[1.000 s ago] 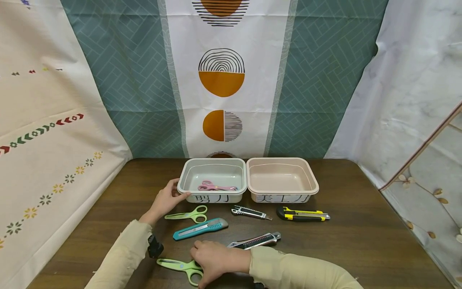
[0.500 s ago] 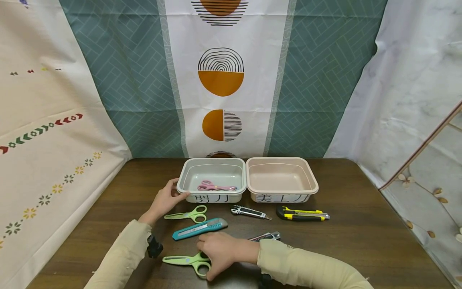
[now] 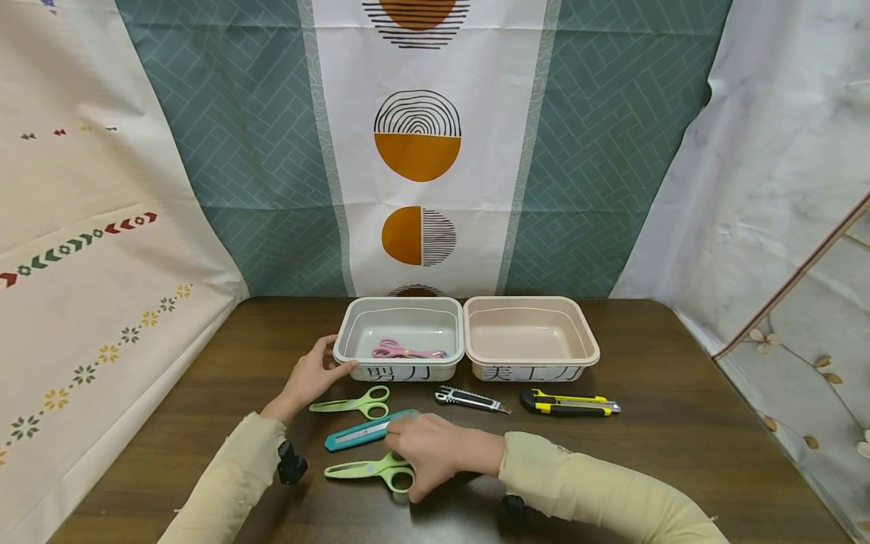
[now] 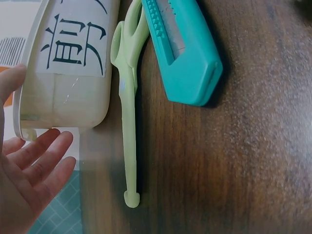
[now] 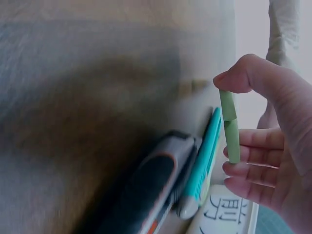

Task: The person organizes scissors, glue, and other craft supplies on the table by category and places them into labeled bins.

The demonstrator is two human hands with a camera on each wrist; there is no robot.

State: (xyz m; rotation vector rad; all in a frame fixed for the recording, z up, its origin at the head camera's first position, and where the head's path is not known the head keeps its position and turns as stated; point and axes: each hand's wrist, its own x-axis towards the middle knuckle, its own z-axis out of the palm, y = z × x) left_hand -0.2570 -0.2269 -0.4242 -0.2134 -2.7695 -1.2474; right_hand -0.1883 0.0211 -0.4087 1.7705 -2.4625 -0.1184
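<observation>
My right hand pinches light-green scissors by the handle loops. In the right wrist view the scissors show edge-on between thumb and fingers. My left hand rests on the left corner of a pale grey bin, with the thumb at its front rim and fingers along its side. Pink scissors lie inside. A second green pair of scissors lies below that bin. My right hand covers one end of a teal utility knife.
A pale pink bin stands right of the grey one; both bear labels. A small black-and-white utility knife and a yellow-black utility knife lie before them. A dark utility knife shows in the right wrist view. Cloth surrounds the table.
My right hand has moved up and to the right, carrying the green scissors toward the bins. It now covers part of the teal knife. My left hand has stayed at the grey bin.
</observation>
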